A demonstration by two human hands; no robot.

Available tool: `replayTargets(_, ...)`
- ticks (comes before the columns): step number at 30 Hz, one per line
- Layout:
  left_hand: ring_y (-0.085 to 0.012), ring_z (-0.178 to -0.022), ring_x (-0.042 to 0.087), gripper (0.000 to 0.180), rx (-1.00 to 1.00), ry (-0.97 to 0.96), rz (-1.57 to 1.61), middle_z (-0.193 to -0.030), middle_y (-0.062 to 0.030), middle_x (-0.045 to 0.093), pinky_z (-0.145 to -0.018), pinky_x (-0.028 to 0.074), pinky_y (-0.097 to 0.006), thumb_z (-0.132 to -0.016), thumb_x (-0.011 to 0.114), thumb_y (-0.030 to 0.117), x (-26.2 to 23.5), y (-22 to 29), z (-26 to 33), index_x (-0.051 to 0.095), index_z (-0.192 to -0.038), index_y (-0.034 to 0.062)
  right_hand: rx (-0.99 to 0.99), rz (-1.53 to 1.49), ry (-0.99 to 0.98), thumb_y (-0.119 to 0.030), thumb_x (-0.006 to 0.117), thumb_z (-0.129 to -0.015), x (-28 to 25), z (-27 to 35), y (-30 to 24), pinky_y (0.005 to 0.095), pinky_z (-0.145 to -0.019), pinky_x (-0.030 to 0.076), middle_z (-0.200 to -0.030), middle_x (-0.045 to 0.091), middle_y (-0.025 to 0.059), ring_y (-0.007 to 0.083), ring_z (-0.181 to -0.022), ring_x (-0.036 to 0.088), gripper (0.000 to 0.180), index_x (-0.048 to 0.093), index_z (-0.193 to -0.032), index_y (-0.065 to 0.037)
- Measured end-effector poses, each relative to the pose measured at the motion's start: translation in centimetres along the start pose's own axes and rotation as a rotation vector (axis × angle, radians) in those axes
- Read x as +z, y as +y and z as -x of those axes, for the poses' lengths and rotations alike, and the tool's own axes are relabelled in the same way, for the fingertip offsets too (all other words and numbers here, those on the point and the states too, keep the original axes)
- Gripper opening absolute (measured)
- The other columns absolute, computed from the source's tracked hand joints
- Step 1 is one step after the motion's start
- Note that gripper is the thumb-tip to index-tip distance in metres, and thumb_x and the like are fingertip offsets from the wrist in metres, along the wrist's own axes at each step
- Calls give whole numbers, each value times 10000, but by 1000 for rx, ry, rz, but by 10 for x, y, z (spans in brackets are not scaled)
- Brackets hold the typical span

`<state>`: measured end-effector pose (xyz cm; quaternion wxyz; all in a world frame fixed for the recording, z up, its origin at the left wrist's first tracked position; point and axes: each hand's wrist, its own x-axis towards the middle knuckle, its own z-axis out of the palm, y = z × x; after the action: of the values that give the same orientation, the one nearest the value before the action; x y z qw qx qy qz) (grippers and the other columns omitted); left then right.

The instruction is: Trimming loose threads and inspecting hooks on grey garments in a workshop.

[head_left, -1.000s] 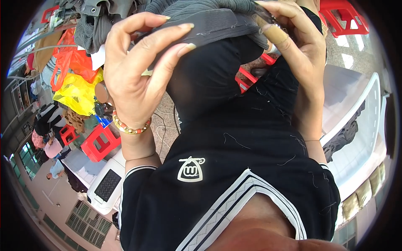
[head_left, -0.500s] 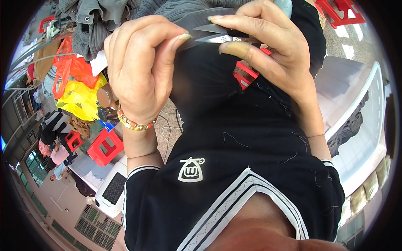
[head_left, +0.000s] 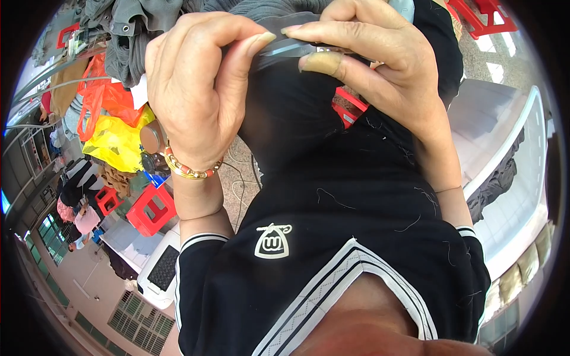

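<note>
My right hand (head_left: pixel 374 65) holds small metal thread snips (head_left: pixel 323 50) between thumb and forefinger. Their blades point left and look closer together, smeared by motion. My left hand (head_left: pixel 199 83), a gold and orange bracelet at its wrist, pinches a see-through greyish strip (head_left: pixel 300 25) between thumb and forefinger. This strip stretches toward the right fingertips and passes behind the snips. Its exact kind is hard to make out. Both hands are raised over my lap, with the fingertips a short way apart.
Grey ribbed knitwear (head_left: pixel 127 56) is heaped beyond my hands. At left are a red plastic bag (head_left: pixel 107 95), a yellow bag (head_left: pixel 113 142), a brown-lidded jar (head_left: pixel 152 137) and a red stool (head_left: pixel 151 210). A white bin (head_left: pixel 516 202) with dark cloth stands at right.
The snips' blades, spread apart before, have come together. My right fingertips have shifted slightly left, and my left hand a little up. The left pinch stays closed.
</note>
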<state>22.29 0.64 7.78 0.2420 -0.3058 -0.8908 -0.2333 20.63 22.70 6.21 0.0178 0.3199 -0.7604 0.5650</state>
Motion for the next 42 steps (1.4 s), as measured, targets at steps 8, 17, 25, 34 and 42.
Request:
replayTargets(8, -148, -846, 604, 69, -285, 78, 282, -946, -93, 647, -806, 471, -251, -948, 563, 1, 1, 2, 12, 601, -974, -50, 85, -55, -8, -39, 804, -727, 1, -1, -4, 259, -599, 418, -788, 591, 60, 160, -690, 549, 340, 725, -1057, -32)
replayTargets(17, -193, -897, 659, 159, -488, 417, 593, -1002, -138, 660, -858, 503, -299, -987, 516, 57, -8, -18, 38, 606, -1042, -63, 14, -1, 158, -43, 813, -730, 8, 4, 13, 198, -639, 386, -857, 591, 26, 88, -727, 521, 441, 672, -1144, 12)
replayTargets(25, -167, -1008, 599, 161, -353, 175, 286, -1075, -88, 645, -880, 450, -267, -918, 612, 64, -13, -22, 51, 701, -1046, 23, -112, 90, 43, 26, 779, -698, 16, -1, 8, 198, -661, 418, -951, 610, 53, 101, -785, 555, 370, 711, -1061, 5)
replayTargets(34, -173, -1129, 554, 229, -454, 81, 353, -1180, -111, 609, -975, 405, -282, -960, 536, 58, -10, -20, 61, 656, -1139, -18, -173, 258, 17, -21, 816, -662, 26, -12, -7, 200, -582, 405, -895, 576, 39, 95, -710, 527, 378, 739, -1032, -21)
replayTargets(42, -164, -1093, 562, 219, -483, 141, 447, -1135, -106, 619, -953, 413, -269, -945, 553, 40, -2, -14, 67, 658, -1128, -20, -271, 319, 31, -53, 829, -637, 28, -7, -10, 229, -593, 399, -883, 582, 42, 117, -714, 514, 391, 745, -1018, -30)
